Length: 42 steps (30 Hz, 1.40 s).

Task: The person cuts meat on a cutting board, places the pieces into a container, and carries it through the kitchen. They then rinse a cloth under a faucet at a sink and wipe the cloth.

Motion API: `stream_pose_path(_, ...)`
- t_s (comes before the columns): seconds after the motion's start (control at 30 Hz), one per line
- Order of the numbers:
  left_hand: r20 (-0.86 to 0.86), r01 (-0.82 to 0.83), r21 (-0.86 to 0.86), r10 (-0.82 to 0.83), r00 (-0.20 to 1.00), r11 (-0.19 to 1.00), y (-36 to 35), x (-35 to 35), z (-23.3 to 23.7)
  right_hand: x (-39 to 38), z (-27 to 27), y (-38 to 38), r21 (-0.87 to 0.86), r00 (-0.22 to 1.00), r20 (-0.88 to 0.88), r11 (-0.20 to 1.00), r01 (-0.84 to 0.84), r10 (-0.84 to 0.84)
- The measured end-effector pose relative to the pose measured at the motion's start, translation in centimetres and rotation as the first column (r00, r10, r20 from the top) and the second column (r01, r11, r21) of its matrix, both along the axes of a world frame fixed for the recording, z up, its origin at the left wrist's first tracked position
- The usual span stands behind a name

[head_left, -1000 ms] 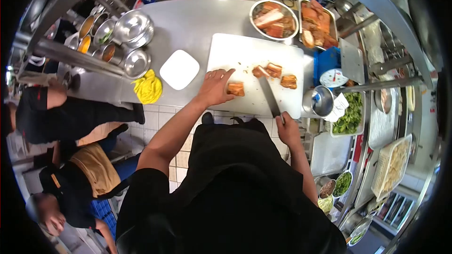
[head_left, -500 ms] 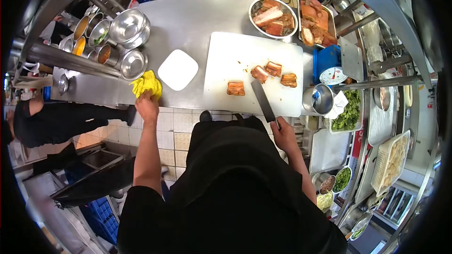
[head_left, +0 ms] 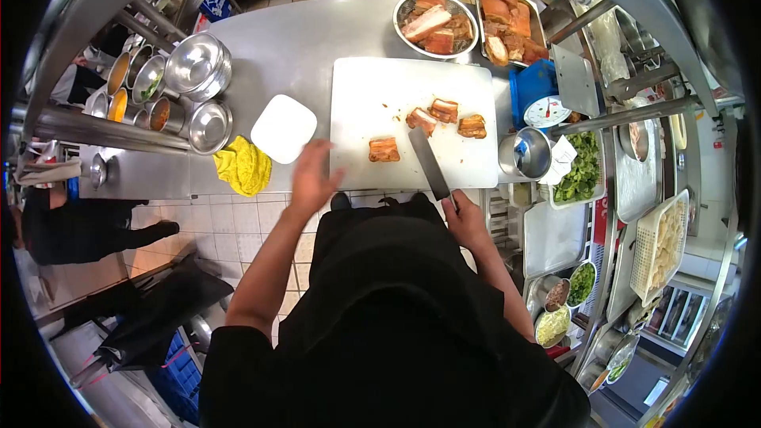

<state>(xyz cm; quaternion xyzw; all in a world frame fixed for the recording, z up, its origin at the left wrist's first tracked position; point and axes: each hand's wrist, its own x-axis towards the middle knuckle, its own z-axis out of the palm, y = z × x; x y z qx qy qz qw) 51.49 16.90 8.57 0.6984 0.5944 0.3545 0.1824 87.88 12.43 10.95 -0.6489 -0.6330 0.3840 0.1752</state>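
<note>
At the left, a crumpled yellow cloth [head_left: 243,166] and a white rounded-square plate [head_left: 284,128] lie on the steel counter [head_left: 273,34], and my left hand [head_left: 314,180], blurred and holding nothing, has thumb and fingers spread at the left edge of the white rectangular cutting board [head_left: 361,95]. One browned, layered meat chunk [head_left: 384,150] lies to its right; my right hand [head_left: 468,226] grips the handle of a broad-bladed steel knife [head_left: 429,163], its tip near three similar pieces [head_left: 445,110].
</note>
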Motion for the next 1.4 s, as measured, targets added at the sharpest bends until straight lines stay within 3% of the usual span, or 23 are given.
stream_pose_path(0.1,-0.019,0.231,-0.073,-0.233,0.972,0.970,2.9,4.7,-1.8,-1.4,0.8,0.7,0.002,1.000,0.008,1.000,-0.030,0.030)
stream_pose_path(0.2,0.030,0.357,-0.176,-0.358,0.933,0.917,5.2,6.6,-3.6,-2.6,0.5,1.6,0.024,0.999,-0.019,0.999,-0.044,0.045)
stream_pose_path(0.27,-0.005,0.337,-0.169,-0.343,0.939,0.926,5.4,7.6,-4.3,-3.5,1.0,2.4,0.029,0.998,-0.003,0.997,-0.068,0.068)
stream_pose_path(0.43,0.171,0.161,-0.153,-0.134,0.976,0.975,4.7,9.5,-4.6,-5.9,0.7,4.3,0.067,0.986,0.096,0.987,-0.145,0.139)
stream_pose_path(0.87,0.151,0.212,-0.138,-0.191,0.970,0.967,5.1,8.4,-5.4,-9.0,-0.9,6.6,0.077,0.935,0.240,0.955,-0.288,0.262)
stream_pose_path(0.93,0.146,0.218,-0.202,-0.191,0.971,0.955,5.2,8.4,-5.4,-9.1,-1.1,6.6,0.107,0.934,0.243,0.950,-0.293,0.261)
stream_pose_path(1.03,0.158,0.223,-0.183,-0.195,0.968,0.957,5.2,8.3,-5.6,-8.9,0.2,6.4,0.051,0.913,0.288,0.947,-0.317,0.290)
stream_pose_path(1.1,0.158,0.220,-0.211,-0.189,0.969,0.952,5.2,8.3,-5.2,-7.6,1.9,5.5,-0.203,0.836,0.365,0.912,-0.356,0.408)
stream_pose_path(1.23,0.128,0.217,-0.229,-0.192,0.973,0.949,5.3,8.3,-5.2,-6.5,2.5,4.4,-0.247,0.813,0.393,0.901,-0.357,0.430)
stream_pose_path(1.4,0.144,0.251,-0.182,-0.227,0.963,0.951,5.6,8.2,-5.5,-8.9,-4.5,6.2,0.026,0.913,0.282,0.949,-0.315,0.295)
